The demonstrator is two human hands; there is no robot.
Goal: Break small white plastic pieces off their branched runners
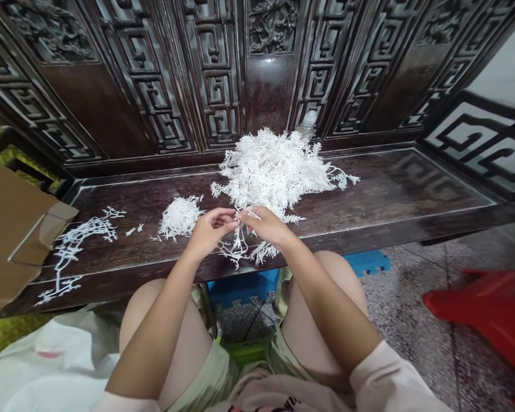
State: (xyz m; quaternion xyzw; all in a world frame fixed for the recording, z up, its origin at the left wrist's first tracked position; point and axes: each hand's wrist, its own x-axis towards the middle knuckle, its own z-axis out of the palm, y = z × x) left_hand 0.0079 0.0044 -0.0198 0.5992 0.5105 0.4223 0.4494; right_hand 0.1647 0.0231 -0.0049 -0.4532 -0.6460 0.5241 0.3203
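A thin white sprig (240,243) hangs over the edge of the dark carved table (369,183). The left hand (212,229) and the right hand (266,225) pinch it together in a narrow grip. Just behind the hands is a big heap of white sprigs (274,169), and a small white bundle (180,217) lies to the left. Further left are long white pieces (79,246) and brown cardboard (12,229). The heap partly hides a plastic bottle (308,125).
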